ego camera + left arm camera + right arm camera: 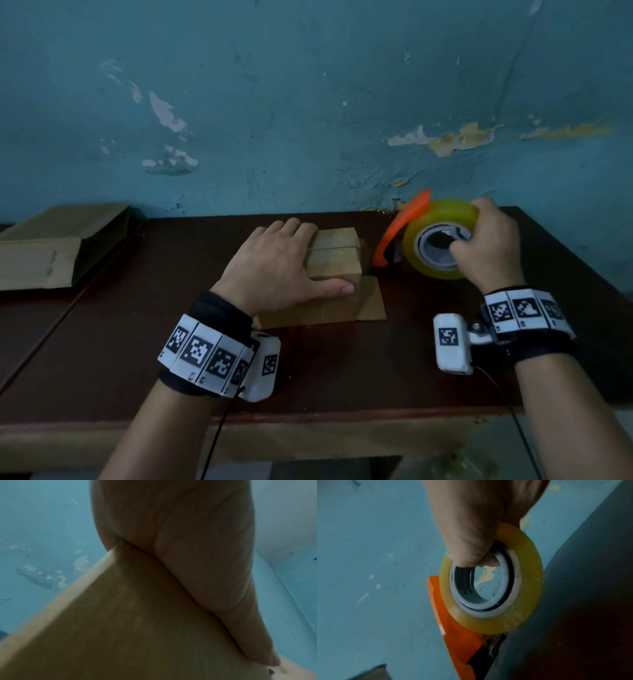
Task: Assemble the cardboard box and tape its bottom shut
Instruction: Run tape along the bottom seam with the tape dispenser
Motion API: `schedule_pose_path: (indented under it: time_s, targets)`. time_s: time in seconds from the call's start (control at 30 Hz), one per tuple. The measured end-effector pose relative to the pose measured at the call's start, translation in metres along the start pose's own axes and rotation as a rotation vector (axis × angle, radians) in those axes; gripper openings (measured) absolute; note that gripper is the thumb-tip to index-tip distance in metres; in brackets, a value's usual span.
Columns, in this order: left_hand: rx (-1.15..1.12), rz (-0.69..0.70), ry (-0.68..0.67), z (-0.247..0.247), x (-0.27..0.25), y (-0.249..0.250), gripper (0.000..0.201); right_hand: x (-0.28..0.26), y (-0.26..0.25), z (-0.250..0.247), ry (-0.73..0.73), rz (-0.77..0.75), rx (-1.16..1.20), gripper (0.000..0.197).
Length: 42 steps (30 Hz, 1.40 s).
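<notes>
The box [334, 255] sits near the table's [342, 370] back edge, flaps folded shut under the flat, open left hand [274, 263]. The right hand [486, 246] grips the tape [440, 236] just beside it. Easing that press could let the flaps spring apart before tape lands.

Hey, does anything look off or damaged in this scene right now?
Only the wall: its blue paint is peeling in patches. The left hand lies flat on the cardboard box, whose flaps look neatly closed. The right hand grips the tape roll beside it.
</notes>
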<state>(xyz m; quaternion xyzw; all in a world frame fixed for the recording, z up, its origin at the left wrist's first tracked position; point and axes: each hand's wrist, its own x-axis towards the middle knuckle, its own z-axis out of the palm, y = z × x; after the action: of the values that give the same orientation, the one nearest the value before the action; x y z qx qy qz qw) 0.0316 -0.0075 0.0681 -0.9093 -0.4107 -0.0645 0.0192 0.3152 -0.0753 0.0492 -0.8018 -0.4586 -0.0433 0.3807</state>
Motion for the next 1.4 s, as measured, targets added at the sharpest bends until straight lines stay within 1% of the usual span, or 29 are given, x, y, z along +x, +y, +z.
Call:
schedule_pose_path:
  time_s: [0.1,0.17,0.23,0.27,0.37,0.4,0.43,0.5,0.53,0.57,0.63,0.7,0.77,0.8,0.87,0.9,0.93,0.97,1.0,1.03,1.07,1.1,1.13,1.2,1.27,1.33,1.4]
  targets:
    - [-0.01,-0.007,0.002,0.001,0.001,-0.001,0.113,0.0,0.01,0.004,0.063,0.161,0.119,0.03]
    - [-0.012,-0.002,0.014,0.001,0.002,-0.002,0.112,0.003,0.019,0.006,0.082,0.311,0.233,0.032]
    - [-0.013,-0.002,0.024,0.002,0.001,-0.004,0.112,0.008,0.031,0.009,0.048,0.462,0.345,0.041]
    - [-0.016,-0.002,0.026,0.002,0.0,-0.004,0.111,0.011,0.036,0.009,0.032,0.513,0.377,0.046]
    - [-0.024,-0.002,0.019,0.002,0.002,-0.003,0.111,0.017,0.05,0.01,-0.02,0.604,0.365,0.066]
    - [-0.026,-0.004,0.015,0.002,0.002,-0.003,0.11,0.016,0.051,0.008,-0.05,0.617,0.34,0.067]
    - [-0.031,-0.004,0.011,0.002,0.003,-0.003,0.11,0.016,0.053,0.008,-0.08,0.614,0.308,0.062]
    - [-0.038,-0.004,0.009,0.002,0.003,-0.003,0.109,0.017,0.057,0.008,-0.121,0.601,0.238,0.041]
    - [-0.04,-0.003,0.01,0.002,0.003,-0.003,0.11,0.017,0.057,0.008,-0.131,0.584,0.193,0.036]
    - [-0.043,-0.003,0.012,0.003,0.003,-0.003,0.11,0.019,0.058,0.008,-0.139,0.583,0.152,0.043]
    - [-0.044,-0.002,0.018,0.003,0.003,-0.004,0.11,0.021,0.056,0.007,-0.145,0.586,0.051,0.065]
    - [-0.037,-0.003,0.024,0.004,0.004,-0.004,0.11,0.021,0.053,0.004,-0.143,0.593,-0.009,0.073]
    - [-0.033,-0.003,0.018,0.004,0.004,-0.004,0.111,0.02,0.048,0.0,-0.09,0.552,-0.013,0.072]
    - [-0.032,-0.003,0.012,0.004,0.004,-0.004,0.111,0.019,0.044,-0.002,-0.028,0.506,0.019,0.067]
    - [-0.03,-0.006,0.012,0.003,0.005,-0.004,0.11,0.015,0.029,-0.007,0.138,0.345,0.136,0.05]
    - [-0.033,-0.008,0.016,0.003,0.005,-0.004,0.109,0.012,0.018,-0.009,0.175,0.258,0.215,0.04]
    - [-0.04,-0.007,0.018,0.004,0.004,-0.004,0.109,0.008,0.006,-0.009,0.141,0.183,0.301,0.03]
    - [-0.047,0.002,0.016,0.004,0.004,-0.004,0.109,0.004,-0.005,-0.006,0.045,0.134,0.399,0.021]
    - [-0.048,0.019,0.012,0.004,0.003,-0.004,0.107,-0.001,-0.016,-0.002,-0.086,0.111,0.494,0.016]
    - [-0.042,0.039,0.004,0.004,0.002,-0.005,0.103,-0.006,-0.024,0.003,-0.227,0.113,0.571,0.02]
    - [-0.034,0.054,-0.004,0.003,0.002,-0.005,0.098,-0.011,-0.033,0.008,-0.362,0.135,0.631,0.029]
    - [-0.034,0.058,-0.007,0.003,0.001,-0.005,0.095,-0.014,-0.038,0.015,-0.468,0.163,0.66,0.038]
    - [-0.037,0.056,-0.007,0.003,0.002,-0.005,0.093,-0.017,-0.042,0.02,-0.543,0.192,0.663,0.047]
    - [-0.038,0.049,-0.007,0.003,0.002,-0.005,0.093,-0.021,-0.046,0.028,-0.63,0.258,0.66,0.056]
    - [-0.036,0.046,0.0,0.004,0.002,-0.005,0.095,-0.024,-0.048,0.033,-0.691,0.325,0.712,0.057]
    - [-0.034,0.047,0.005,0.004,0.002,-0.005,0.096,-0.025,-0.047,0.036,-0.732,0.362,0.793,0.05]
    - [-0.034,0.044,-0.003,0.004,0.002,-0.004,0.095,-0.026,-0.046,0.037,-0.732,0.373,0.884,0.036]
